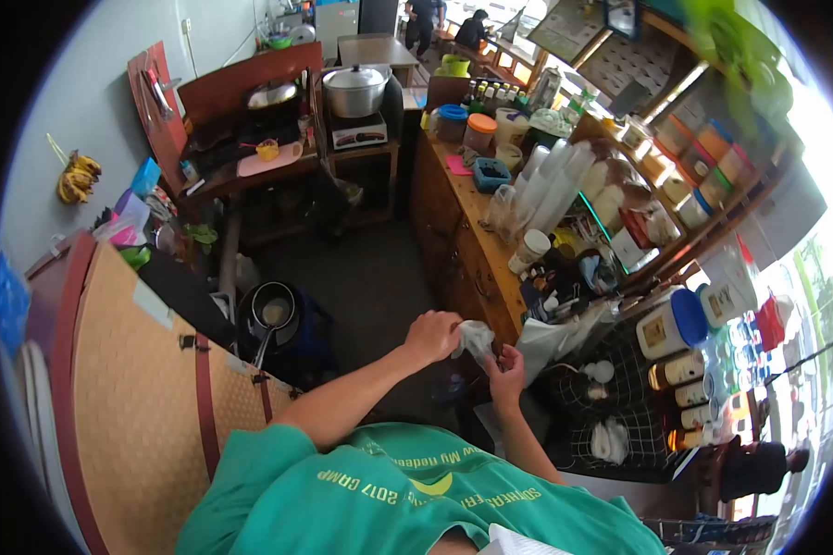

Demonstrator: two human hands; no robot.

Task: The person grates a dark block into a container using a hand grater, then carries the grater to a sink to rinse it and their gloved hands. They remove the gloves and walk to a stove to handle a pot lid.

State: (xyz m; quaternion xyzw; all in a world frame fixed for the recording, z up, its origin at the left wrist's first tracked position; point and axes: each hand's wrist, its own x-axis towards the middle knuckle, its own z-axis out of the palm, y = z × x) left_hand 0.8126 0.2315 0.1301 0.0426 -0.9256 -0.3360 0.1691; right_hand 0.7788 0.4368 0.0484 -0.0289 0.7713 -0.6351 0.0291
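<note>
left hand [432, 335] | right hand [507, 367] | both grips closed on plastic bag [477, 339]

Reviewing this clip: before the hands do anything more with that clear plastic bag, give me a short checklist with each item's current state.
1. Left hand pinches the plastic bag: ok.
2. Right hand also on the bag, from below: ok.
3. Bag mouth open: cannot tell, crumpled.
4. Bag contents: cannot tell.
5. Bag held clear of the wooden counter: ok.
</note>
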